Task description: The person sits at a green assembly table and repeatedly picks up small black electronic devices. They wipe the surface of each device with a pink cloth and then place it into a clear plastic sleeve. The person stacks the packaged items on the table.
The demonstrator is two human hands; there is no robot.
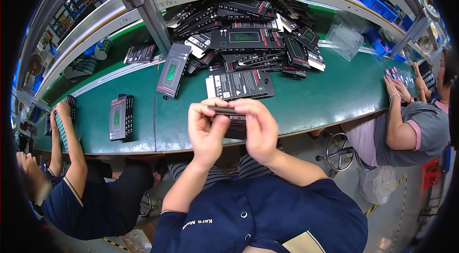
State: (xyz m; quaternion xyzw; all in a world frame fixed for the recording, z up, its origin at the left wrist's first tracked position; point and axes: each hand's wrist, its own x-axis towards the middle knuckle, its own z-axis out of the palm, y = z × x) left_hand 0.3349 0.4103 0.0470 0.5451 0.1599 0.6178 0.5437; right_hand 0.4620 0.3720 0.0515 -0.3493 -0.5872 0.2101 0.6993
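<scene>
Bench work seen from above; clock directions are taken from the dark box [236, 131] between the wearer's hands, twelve pointing away from the body. At nine o'clock, far left, a co-worker [69, 176] reaches over the green table [301, 105]. Nearer, also toward nine, stands a stack of black cartons [117, 118]. At ten o'clock a single black carton [173, 71] lies askew, its printed face up. The left hand [206, 131] grasps the dark box from its nine-o'clock side, thumb toward the wearer, fingertips on the upper edge. The box itself is held at the table's near edge; its lower part is partly hidden. The right hand [260, 126] grips the three-o'clock side, fingers curled over the top. Judged by appearance, the box is light, thin-walled card: stiff along its folds, easily dented on its broad faces, and perhaps slippery if coated. It is best taken by opposite narrow edges, with light pressure. At twelve a black-and-white carton [239, 85] lies just beyond the fingers; past it rises a heap of cartons [246, 38]. At two o'clock lie clear plastic pieces [345, 40]; at three, another co-worker [406, 126] sits.
</scene>
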